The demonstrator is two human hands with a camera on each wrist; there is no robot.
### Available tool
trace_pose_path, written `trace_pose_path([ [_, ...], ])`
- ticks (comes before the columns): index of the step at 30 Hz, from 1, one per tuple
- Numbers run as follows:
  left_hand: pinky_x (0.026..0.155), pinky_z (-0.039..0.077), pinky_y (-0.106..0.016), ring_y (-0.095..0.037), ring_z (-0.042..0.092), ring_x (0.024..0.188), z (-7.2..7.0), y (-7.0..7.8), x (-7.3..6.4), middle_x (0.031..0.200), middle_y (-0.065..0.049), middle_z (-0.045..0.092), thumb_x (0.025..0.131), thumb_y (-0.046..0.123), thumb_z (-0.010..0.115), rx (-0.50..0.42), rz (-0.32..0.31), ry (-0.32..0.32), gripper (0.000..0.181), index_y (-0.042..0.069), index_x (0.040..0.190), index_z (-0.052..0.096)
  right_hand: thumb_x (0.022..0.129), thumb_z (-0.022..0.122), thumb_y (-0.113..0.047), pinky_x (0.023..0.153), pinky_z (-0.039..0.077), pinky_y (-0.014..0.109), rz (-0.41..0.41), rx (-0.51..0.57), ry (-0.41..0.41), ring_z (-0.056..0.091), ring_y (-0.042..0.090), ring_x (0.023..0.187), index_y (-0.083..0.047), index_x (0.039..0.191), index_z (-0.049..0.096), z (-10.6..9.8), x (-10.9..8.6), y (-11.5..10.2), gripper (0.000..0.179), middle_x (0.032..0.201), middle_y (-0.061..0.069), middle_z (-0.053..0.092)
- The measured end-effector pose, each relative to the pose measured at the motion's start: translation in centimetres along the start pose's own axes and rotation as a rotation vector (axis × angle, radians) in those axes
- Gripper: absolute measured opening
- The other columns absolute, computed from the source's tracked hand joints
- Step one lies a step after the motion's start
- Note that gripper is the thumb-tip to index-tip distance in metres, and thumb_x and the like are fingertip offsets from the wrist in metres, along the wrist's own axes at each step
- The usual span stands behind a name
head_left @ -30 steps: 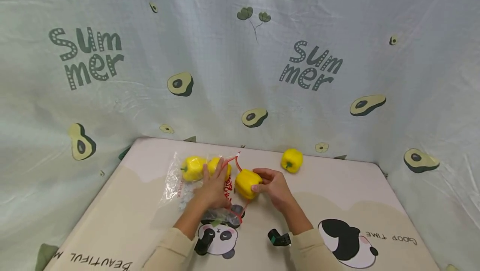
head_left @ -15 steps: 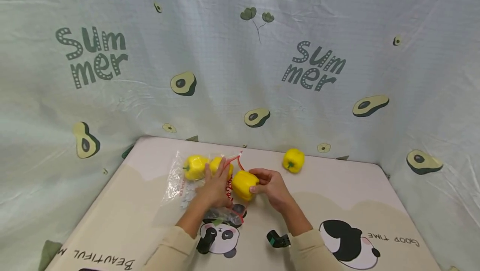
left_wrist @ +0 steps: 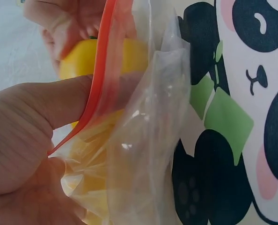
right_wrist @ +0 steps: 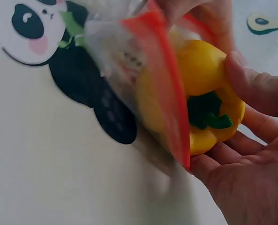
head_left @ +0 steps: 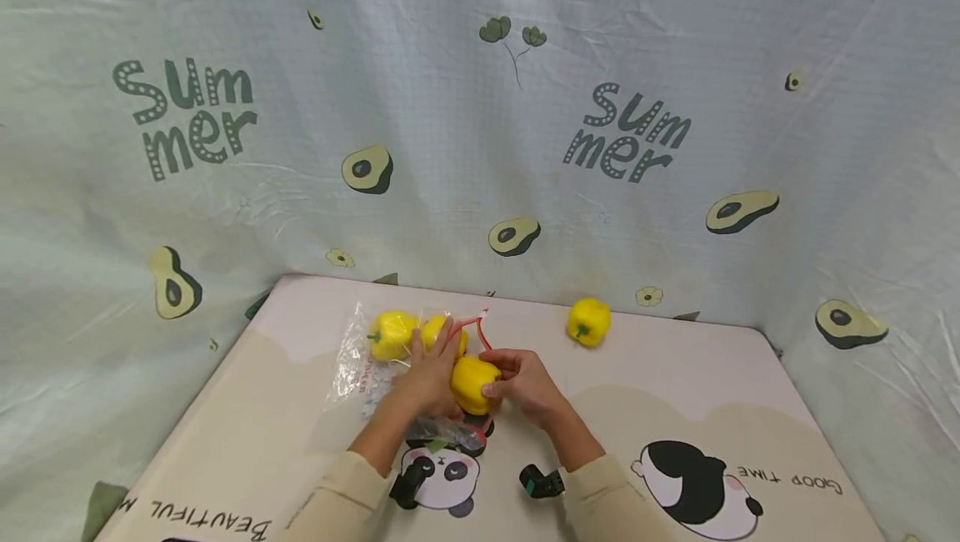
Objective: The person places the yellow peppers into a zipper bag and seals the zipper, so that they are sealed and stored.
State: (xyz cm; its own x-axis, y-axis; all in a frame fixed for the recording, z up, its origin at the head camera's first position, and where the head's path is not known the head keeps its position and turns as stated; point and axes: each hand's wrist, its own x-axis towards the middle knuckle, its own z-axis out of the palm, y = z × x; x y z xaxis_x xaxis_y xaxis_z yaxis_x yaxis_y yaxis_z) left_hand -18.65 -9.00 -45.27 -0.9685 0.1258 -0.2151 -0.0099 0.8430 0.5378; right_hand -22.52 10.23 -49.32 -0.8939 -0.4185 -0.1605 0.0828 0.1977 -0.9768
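My right hand (head_left: 527,385) grips a yellow bell pepper (head_left: 472,387) at the mouth of a clear zip bag (head_left: 348,365) with a red seal strip. In the right wrist view the pepper's green stem (right_wrist: 209,112) faces out, and its far side is behind the translucent plastic. My left hand (head_left: 426,382) lies over the bag with fingers spread. Its thumb (left_wrist: 69,101) reaches straight in past the red strip, holding the mouth apart. Two more yellow bell peppers, one at the left (head_left: 393,335) and one partly under my fingers (head_left: 435,330), are inside the bag.
Another yellow bell pepper (head_left: 588,322) stands loose near the table's back edge, right of the bag. Panda drawings (head_left: 697,488) decorate the tabletop (head_left: 637,375). A curtain (head_left: 420,108) printed with avocados hangs behind and at both sides.
My right hand has moved left and slightly toward me with the bell pepper, bringing it from beside the bag into its mouth. My left hand has stayed on the bag.
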Motion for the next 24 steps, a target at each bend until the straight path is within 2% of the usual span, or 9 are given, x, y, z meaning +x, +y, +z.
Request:
trace_pose_path([
  [4,0.103,0.028,-0.091,-0.051,-0.009,0.161,0.0,0.1,-0.1,0.179,0.002,-0.002,0.066,0.007,0.096,0.027,0.010,0.001,0.125,0.019,0.167,0.023,0.086,0.076,0.003,0.109,0.057,0.040,-0.013,-0.035,-0.060,0.067,0.026,0.120,0.000,0.139,0.062,-0.1,0.2,0.2,0.055,0.143,0.019,0.064],
  [8,0.100,0.029,-0.092,-0.053,-0.007,0.160,0.1,0.3,-0.2,0.179,0.001,-0.001,0.065,0.008,0.096,0.063,0.021,0.009,0.123,0.018,0.166,0.027,0.088,0.074,0.002,0.110,0.055,0.039,-0.022,-0.019,-0.131,0.065,0.025,0.122,0.000,0.142,0.057,-0.3,0.3,0.3,0.057,0.145,0.020,0.063],
  [11,0.099,0.028,-0.093,-0.053,-0.008,0.160,0.2,0.4,-0.4,0.179,0.002,-0.001,0.066,0.008,0.096,0.082,0.019,0.009,0.121,0.017,0.166,0.029,0.091,0.074,0.001,0.107,0.057,0.036,-0.013,0.003,-0.166,0.065,0.023,0.118,0.001,0.142,0.055,-0.3,0.5,0.6,0.055,0.144,0.021,0.063],
  [15,0.099,0.027,-0.093,-0.053,-0.007,0.160,0.0,0.4,-0.7,0.179,0.002,0.000,0.065,0.007,0.096,0.081,0.016,0.017,0.122,0.018,0.166,0.028,0.091,0.076,-0.003,0.100,0.060,0.030,-0.031,-0.003,-0.155,0.064,0.021,0.111,0.002,0.139,0.056,-0.1,0.4,0.9,0.052,0.140,0.022,0.063],
  [18,0.099,0.027,-0.093,-0.054,-0.006,0.160,-0.3,0.5,-0.9,0.179,0.001,0.000,0.066,0.007,0.095,0.080,0.020,0.015,0.122,0.017,0.166,0.027,0.090,0.077,-0.005,0.100,0.060,0.031,-0.041,-0.031,-0.134,0.063,0.021,0.109,0.000,0.139,0.060,0.2,0.5,1.0,0.052,0.139,0.021,0.064],
  [24,0.100,0.023,-0.094,-0.054,-0.006,0.160,-0.6,0.6,-1.0,0.179,0.000,0.000,0.068,0.010,0.096,0.103,0.021,0.005,0.121,0.017,0.167,0.026,0.093,0.078,-0.018,0.108,0.057,0.040,-0.048,-0.128,-0.117,0.066,0.027,0.122,-0.005,0.147,0.058,0.6,0.6,0.9,0.059,0.144,0.017,0.064],
])
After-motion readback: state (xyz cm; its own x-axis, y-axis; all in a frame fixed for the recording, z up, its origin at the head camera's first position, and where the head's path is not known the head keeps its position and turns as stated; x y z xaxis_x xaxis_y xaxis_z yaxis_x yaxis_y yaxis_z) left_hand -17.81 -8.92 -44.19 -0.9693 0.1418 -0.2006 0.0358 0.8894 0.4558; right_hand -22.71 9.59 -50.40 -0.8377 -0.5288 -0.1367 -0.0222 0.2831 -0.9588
